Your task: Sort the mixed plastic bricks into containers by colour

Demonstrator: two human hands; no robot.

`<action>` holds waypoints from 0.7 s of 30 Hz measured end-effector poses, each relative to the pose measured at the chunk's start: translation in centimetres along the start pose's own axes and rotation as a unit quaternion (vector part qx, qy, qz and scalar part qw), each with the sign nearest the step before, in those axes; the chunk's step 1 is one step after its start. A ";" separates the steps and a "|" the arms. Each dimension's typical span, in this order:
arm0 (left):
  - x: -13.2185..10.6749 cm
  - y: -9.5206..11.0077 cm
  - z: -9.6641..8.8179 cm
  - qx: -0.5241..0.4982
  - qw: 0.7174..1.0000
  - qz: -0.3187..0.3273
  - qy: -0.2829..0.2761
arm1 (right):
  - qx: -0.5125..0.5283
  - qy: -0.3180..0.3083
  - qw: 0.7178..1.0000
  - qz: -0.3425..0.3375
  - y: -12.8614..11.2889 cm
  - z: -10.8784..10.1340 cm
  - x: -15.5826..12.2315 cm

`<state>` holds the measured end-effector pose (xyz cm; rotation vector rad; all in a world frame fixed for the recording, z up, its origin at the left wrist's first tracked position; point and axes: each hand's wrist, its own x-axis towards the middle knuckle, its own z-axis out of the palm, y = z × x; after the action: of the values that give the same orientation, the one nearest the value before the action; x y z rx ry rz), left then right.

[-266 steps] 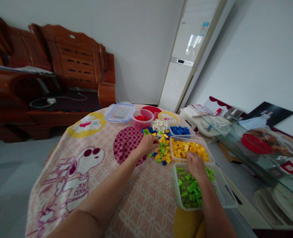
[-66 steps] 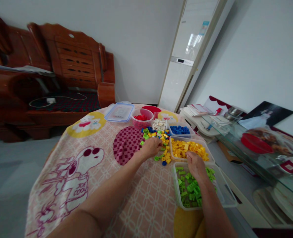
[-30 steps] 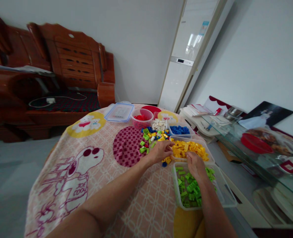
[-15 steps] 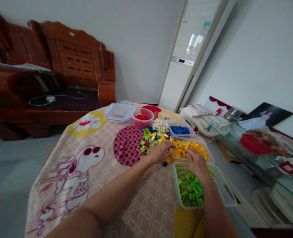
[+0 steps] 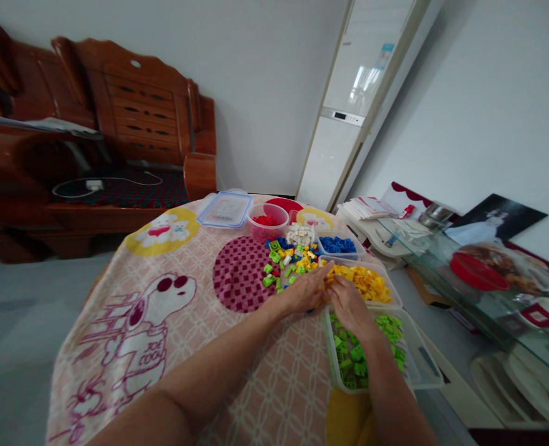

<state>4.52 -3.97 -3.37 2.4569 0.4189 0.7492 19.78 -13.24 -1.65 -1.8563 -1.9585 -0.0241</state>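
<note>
Cloth-covered table (image 5: 200, 248). Left hand (image 5: 304, 292), right hand (image 5: 351, 306) meet at yellow tub's (image 5: 393, 303) 9 o'clock; can't tell grips. Likely sorting yellow bricks (image 5: 369, 282); next calls for release inside rim.

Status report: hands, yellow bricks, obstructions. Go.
Left hand, right hand close together at left end of clear box; grip unclear. Yellow bricks piled inside. Right forearm crosses above green bricks.

The left arm (image 5: 223, 359) was bare as far as it showed, broad near the elbow (image 5: 165, 402) (a curved fold marked it there) and tapering toward the wrist (image 5: 278, 306). The right arm (image 5: 388, 378) was bare too. The left hand (image 5: 306, 288) and right hand (image 5: 350, 306) were bare, with slim fingers.
</note>
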 end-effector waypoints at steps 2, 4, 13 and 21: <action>0.0 -0.2 0.1 0.005 1.000 -0.004 0.003 | -0.042 0.012 0.999 0.027 0.5 0.0 -0.3; 0.1 -0.4 0.3 0.010 1.000 -0.004 0.005 | -0.063 0.032 0.996 0.046 1.0 -0.1 -0.4; 0.2 -1.1 0.6 0.030 0.999 0.009 0.018 | -0.048 -0.017 0.998 0.027 -0.2 0.6 0.2; 0.1 -1.6 0.9 -0.004 0.999 0.028 0.026 | -0.166 0.006 0.975 0.148 1.2 -0.6 -0.5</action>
<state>4.86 -3.01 -4.85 2.4544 0.3660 0.8373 21.07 -13.78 -1.55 -2.3407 -1.7290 -0.2874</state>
